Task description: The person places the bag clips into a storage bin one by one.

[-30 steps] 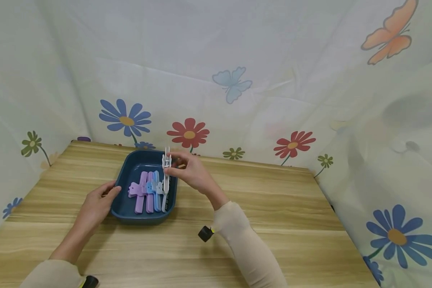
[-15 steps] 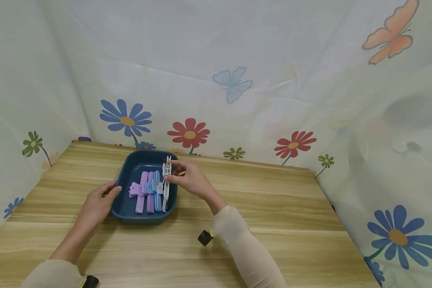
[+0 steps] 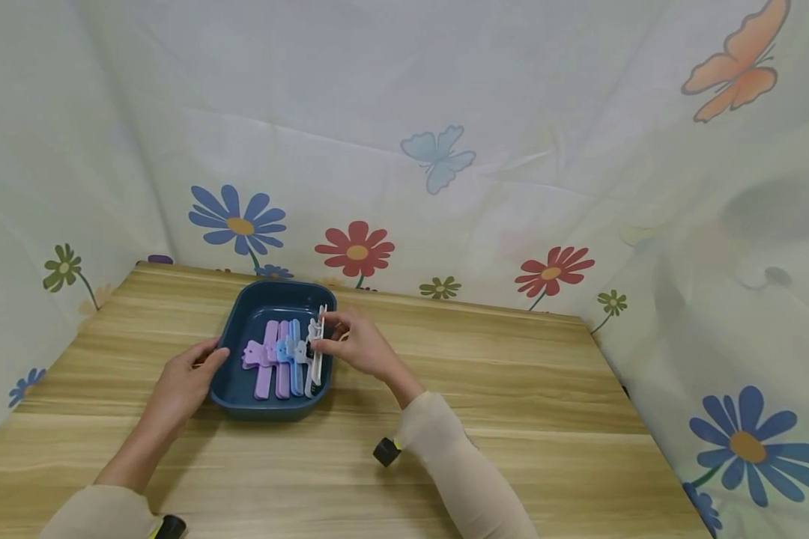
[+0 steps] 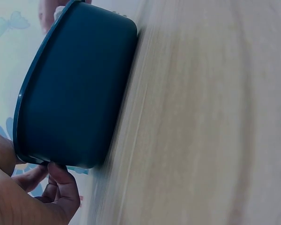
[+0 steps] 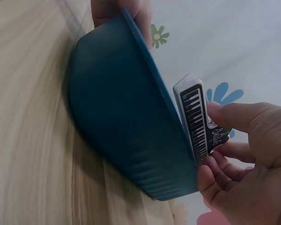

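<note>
A dark blue plastic basin (image 3: 270,411) stands on the wooden table. My left hand (image 3: 187,378) grips its left rim, thumb over the edge and fingers outside. At the opposite side, my right hand (image 3: 364,344) pinches a white clip (image 5: 189,110) between thumb and fingers; black piano-key printing shows on it in the right wrist view. The clip stands on edge against the basin's right wall, partly below the rim. Lined up beside it inside are purple clips (image 3: 263,380), a blue clip (image 3: 297,380) and another pale clip (image 3: 309,383), all with animal-shaped grips.
The wooden tabletop (image 3: 512,389) extends right and in front of the basin. A white curtain (image 3: 499,202) printed with flowers and butterflies hangs behind and at the sides. Black wrist cameras (image 3: 386,451) sit on both sleeves.
My right hand has lowered the white clip into the basin and shifted it slightly right, closer to the right wall. The left hand stays at the left rim.
</note>
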A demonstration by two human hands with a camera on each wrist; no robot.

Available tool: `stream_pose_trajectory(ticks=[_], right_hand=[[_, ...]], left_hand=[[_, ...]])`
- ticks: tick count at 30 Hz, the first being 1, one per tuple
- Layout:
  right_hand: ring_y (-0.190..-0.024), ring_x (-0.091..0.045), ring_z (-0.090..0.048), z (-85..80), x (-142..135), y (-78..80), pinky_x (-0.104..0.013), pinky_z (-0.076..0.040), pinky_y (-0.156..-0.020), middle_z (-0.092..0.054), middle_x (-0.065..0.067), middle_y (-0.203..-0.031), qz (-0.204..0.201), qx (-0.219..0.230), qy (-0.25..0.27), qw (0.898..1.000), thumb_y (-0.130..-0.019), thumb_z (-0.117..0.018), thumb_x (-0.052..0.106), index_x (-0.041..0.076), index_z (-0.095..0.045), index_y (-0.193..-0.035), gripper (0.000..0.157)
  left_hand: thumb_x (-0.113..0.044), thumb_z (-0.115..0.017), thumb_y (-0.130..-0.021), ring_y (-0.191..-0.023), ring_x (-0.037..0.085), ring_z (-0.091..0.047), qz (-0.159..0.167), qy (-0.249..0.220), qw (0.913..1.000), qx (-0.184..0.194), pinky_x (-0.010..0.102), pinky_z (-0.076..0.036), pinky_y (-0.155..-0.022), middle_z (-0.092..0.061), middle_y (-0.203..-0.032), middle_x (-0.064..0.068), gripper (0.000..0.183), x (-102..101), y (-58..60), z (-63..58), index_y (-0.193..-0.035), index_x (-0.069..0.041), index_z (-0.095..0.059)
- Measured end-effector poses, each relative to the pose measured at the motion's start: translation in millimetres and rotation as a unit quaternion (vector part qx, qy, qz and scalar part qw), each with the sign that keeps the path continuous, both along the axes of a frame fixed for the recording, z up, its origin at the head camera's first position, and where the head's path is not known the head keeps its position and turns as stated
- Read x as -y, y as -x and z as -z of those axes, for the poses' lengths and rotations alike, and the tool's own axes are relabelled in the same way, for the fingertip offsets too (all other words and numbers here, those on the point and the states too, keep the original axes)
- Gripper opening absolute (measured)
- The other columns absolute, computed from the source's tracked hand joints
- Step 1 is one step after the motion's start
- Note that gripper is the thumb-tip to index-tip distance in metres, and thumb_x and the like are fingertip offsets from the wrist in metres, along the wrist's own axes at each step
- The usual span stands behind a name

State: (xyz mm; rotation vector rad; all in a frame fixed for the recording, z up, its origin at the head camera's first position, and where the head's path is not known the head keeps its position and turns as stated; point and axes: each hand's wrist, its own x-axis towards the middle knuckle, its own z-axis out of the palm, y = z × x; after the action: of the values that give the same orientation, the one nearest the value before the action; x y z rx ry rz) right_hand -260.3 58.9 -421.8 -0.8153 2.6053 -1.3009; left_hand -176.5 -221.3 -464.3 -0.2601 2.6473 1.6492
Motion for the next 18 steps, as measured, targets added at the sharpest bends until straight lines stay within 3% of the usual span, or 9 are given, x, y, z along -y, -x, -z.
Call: stream_pose_trajectory(ticks=[10,18], right_hand=[[-0.092,-0.017,-0.056,6.6,-5,1.1,-0.022,-0.051,-0.073,-0.064,-0.018,-0.12,-0.004,-0.006,-0.004,1.0,-0.093,-0.08,0.024,0.0,-0.066,-0.135,0.051],[-0.092,-0.014,-0.057,13.5,-9,2.5,-0.022,-0.052,-0.073,-0.066,-0.014,-0.117,-0.014,-0.009,-0.003,1.0,-0.094,-0.079,0.025,0.0,-0.067,-0.133,0.048]], left_hand=[[-0.045,-0.041,-0.111,-0.131,0.048,-0.039,-0.002,-0.003,1.0,0.006,0.064,-0.032,-0.111,-0.038,-0.152,0.036,0.07,-1,0.3,-0.8,-0.158,0.006,-0.031],[-0.045,-0.042,-0.111,-0.13,0.046,-0.04,-0.005,-0.008,0.9999,0.004,0.062,-0.033,-0.11,-0.039,-0.151,0.035,0.07,-1,1.1,0.5,-0.157,0.006,-0.032]])
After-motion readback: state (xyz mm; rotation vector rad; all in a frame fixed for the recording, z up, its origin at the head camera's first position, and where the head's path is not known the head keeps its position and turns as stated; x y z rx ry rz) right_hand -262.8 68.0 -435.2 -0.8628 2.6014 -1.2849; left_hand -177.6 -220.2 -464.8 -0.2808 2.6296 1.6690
